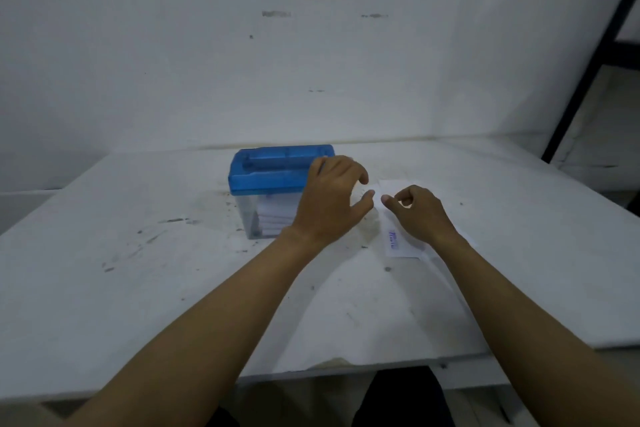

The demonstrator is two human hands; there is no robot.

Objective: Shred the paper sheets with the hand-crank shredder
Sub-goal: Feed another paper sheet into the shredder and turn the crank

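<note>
Bare workrm: scuffed white table, stained wall

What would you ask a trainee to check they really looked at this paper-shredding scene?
1. True or false: the lid of the shredder is red.
2. Multiple choice: the paper sheets lie (A) on the table, to the right of the shredder, (B) on the table, to its left, (C) on top of its lid.
3. Short answer: which hand is over the paper sheets?
Key: 1 false, it is blue; 2 A; 3 the right hand.
</note>
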